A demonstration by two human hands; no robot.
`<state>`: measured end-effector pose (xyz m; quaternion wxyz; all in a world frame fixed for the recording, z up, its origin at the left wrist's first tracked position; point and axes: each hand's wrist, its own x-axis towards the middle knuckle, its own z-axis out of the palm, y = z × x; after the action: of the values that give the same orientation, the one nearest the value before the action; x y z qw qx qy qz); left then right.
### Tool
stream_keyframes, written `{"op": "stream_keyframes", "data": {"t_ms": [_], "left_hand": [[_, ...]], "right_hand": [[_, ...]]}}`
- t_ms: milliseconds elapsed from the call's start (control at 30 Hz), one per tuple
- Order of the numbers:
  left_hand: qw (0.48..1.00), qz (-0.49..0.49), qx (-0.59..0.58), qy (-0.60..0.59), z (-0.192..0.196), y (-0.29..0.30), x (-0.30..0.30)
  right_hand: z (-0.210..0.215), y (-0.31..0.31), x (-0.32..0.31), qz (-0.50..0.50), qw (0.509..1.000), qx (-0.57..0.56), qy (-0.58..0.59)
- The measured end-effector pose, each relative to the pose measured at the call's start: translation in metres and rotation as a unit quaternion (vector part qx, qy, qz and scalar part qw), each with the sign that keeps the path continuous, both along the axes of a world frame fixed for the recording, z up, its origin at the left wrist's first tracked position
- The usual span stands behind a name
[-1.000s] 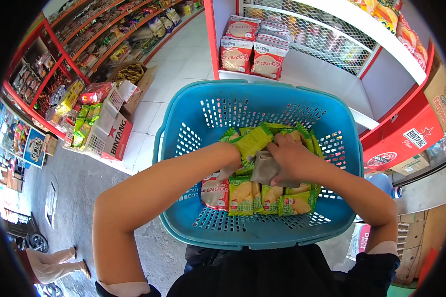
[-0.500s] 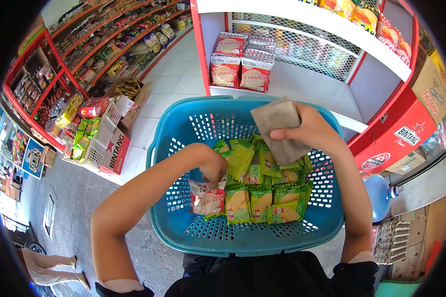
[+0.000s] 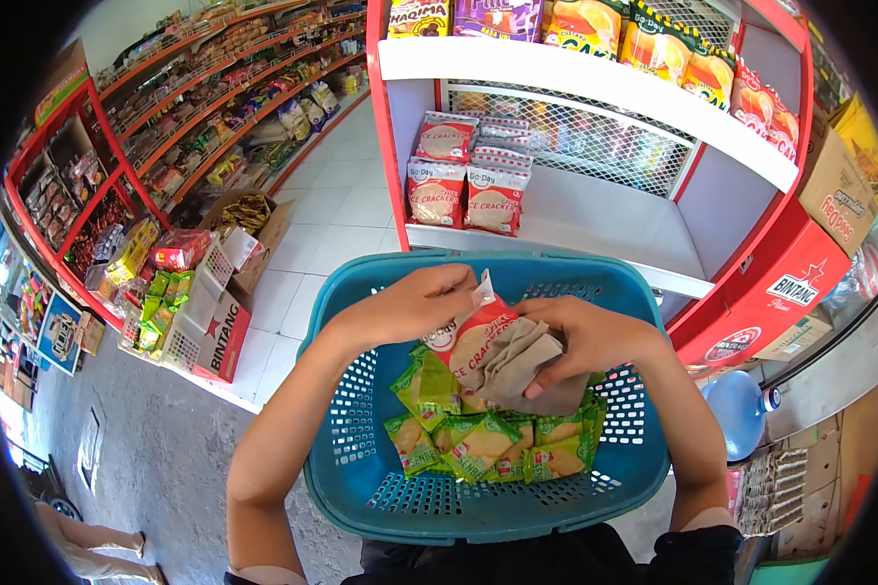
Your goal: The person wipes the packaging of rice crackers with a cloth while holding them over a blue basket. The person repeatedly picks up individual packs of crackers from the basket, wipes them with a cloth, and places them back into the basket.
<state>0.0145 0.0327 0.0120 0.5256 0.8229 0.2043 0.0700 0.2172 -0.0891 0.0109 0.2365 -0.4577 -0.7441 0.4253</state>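
Over a blue plastic basket (image 3: 478, 519), my left hand (image 3: 415, 307) pinches a red-and-white packet of rice crackers (image 3: 470, 341) by its upper left edge. A folded grey-brown cloth (image 3: 512, 375) is gripped in my right hand (image 3: 600, 341), thumb on top, and lies against the packet's lower front. Below both hands, several green cracker packets (image 3: 483, 447) lie in the basket, partly hidden by the cloth and the red packet.
A red-and-white display shelf (image 3: 595, 68) stands ahead, with several rice cracker packets (image 3: 466, 195) on its lower board. A blue water jug (image 3: 737, 414) is at right. Crates and boxes (image 3: 190, 336) stand left. Another person's legs (image 3: 88, 536) show at lower left.
My left hand has lifted the rice cracker packet out of the basket. My right hand has brought the cloth down onto it, and the cloth is now crumpled. The view has tilted upward.
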Motion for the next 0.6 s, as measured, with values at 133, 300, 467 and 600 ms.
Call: {"op": "stream_keyframes", "data": {"t_ms": [133, 300, 467, 600], "left_hand": [[0.997, 0.011, 0.045, -0.062, -0.006, 0.007, -0.008], [0.965, 0.041, 0.196, -0.172, 0.002, 0.002, -0.003], [0.951, 0.103, 0.188, -0.222, 0.006, -0.007, -0.002], [0.989, 0.087, 0.052, -0.105, 0.008, -0.015, 0.006]], "right_hand": [[0.007, 0.001, 0.0, -0.017, 0.995, 0.056, -0.086], [0.01, 0.0, 0.01, -0.035, 0.999, 0.033, -0.009], [0.013, 0.0, 0.011, -0.009, 0.999, 0.052, 0.002], [0.009, -0.004, 0.003, 0.035, 0.995, 0.071, -0.059]]}}
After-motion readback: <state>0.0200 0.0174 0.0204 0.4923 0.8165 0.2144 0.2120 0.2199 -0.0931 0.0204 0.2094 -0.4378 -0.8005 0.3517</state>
